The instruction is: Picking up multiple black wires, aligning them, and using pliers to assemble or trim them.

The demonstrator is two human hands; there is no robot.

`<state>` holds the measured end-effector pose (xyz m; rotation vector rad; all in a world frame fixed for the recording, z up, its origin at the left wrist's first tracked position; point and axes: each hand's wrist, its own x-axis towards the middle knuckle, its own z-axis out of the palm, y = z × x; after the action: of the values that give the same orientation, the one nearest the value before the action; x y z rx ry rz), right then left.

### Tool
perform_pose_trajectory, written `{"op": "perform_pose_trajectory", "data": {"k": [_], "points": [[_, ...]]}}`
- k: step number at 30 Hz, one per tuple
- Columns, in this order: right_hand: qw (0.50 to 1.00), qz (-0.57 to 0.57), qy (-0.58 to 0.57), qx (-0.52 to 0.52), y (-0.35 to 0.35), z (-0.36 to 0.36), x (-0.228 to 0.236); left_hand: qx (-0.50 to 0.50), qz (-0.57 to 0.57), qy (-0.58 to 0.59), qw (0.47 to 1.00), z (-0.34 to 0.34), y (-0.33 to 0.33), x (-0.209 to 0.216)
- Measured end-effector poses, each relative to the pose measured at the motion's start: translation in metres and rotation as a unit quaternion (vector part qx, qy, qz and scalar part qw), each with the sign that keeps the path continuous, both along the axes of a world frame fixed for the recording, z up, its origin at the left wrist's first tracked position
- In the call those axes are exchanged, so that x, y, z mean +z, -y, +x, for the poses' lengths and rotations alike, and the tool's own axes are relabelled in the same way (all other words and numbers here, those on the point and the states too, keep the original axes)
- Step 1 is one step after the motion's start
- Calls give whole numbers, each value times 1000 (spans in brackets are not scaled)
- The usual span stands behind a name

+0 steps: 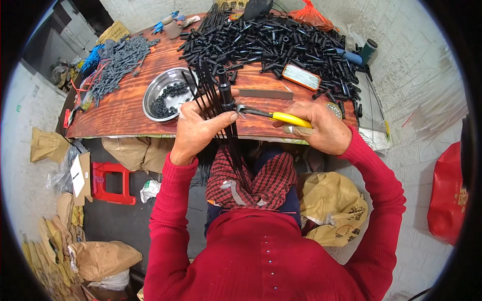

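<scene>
My left hand [197, 126] is closed around a bundle of thin black rods [232, 150] and a black tubular part [226, 94] that stands upright above the thumb. The rods run from above the table edge down toward my lap. My right hand [321, 126] grips pliers [291, 119] with yellow handles. Their metal jaws reach left and meet the lower end of the black tubular part, beside my left thumb. Whether the jaws bite on something small there is hard to make out. Behind my hands a steel bowl [146, 100] holds small black rings.
A big heap of black tubular parts [271, 40] covers the back of the wooden table [110, 118]. Grey parts [125, 57] pile up at the left. An orange-rimmed tin [301, 77] and a flat bar [263, 94] lie nearer. A red stool [111, 183] and sacks [334, 205] are on the floor.
</scene>
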<state>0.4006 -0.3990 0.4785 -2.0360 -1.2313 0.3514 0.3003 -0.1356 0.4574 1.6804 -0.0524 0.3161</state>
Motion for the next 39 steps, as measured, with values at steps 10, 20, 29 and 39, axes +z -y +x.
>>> {"op": "perform_pose_trajectory", "data": {"k": [10,20,29,39], "points": [[994,3,113,7,-4,-2,-19,-23,-21,-18,999,4,-13,-4],[993,-3,-114,-2,-8,-10,-15,-27,0,-13,1000,2,-17,-3],[772,2,-629,97,-1,-14,-48,-85,-39,-73,993,3,-21,4],[981,37,163,-98,8,-40,2,-77,9,-28,997,7,-12,5]]}}
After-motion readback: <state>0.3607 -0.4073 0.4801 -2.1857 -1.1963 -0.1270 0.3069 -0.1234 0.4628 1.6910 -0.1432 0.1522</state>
